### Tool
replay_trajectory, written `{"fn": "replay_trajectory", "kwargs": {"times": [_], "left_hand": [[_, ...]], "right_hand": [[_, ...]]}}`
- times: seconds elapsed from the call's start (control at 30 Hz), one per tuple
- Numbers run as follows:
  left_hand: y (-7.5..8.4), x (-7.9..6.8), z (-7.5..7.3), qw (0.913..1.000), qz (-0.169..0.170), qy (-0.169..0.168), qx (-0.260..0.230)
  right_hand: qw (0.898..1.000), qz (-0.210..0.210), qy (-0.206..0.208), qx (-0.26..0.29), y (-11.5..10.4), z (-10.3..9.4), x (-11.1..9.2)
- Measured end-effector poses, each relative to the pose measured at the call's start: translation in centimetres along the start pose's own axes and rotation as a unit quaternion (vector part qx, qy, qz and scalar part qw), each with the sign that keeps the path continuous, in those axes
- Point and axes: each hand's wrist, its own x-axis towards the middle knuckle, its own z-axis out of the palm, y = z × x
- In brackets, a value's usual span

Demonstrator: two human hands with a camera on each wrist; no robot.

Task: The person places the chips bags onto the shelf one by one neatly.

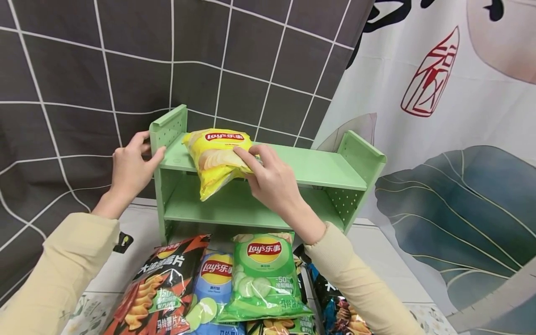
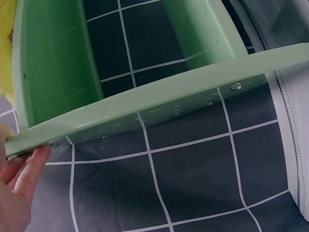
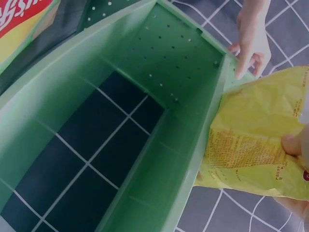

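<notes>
A yellow bag of Lay's chips [image 1: 222,156] is at the left part of the green shelf's top board, its lower end jutting past the front edge. My right hand [image 1: 274,179] pinches the bag by its right side; the right wrist view shows the thumb on the yellow bag [image 3: 251,145]. With my left hand [image 1: 131,167] I hold the upper left side panel of the green shelf [image 1: 322,167], thumb at its front edge. In the left wrist view, the fingers [image 2: 31,176] lie along the panel's outer face.
Below the shelf lie a black-and-red chip bag [image 1: 159,284], a blue Lay's bag [image 1: 211,288] and a green Lay's bag [image 1: 264,279]. A dark chip bag [image 1: 339,302] is partly hidden by my right sleeve. Behind hangs a dark gridded cloth [image 1: 138,83].
</notes>
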Motion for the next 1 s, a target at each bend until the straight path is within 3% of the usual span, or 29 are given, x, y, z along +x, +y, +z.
{"fn": "replay_trajectory", "kwargs": {"times": [0.5,1.0], "left_hand": [[0.0,0.0,-0.1,1.0000,-0.004,-0.001,-0.003],[0.2,-0.1,-0.2,0.9999,-0.009,-0.005,-0.009]], "right_hand": [[0.999,-0.045,-0.007,-0.024,-0.5,0.9,-0.5],[0.999,-0.026,-0.046,0.000,-0.9,1.8,-0.5]]}}
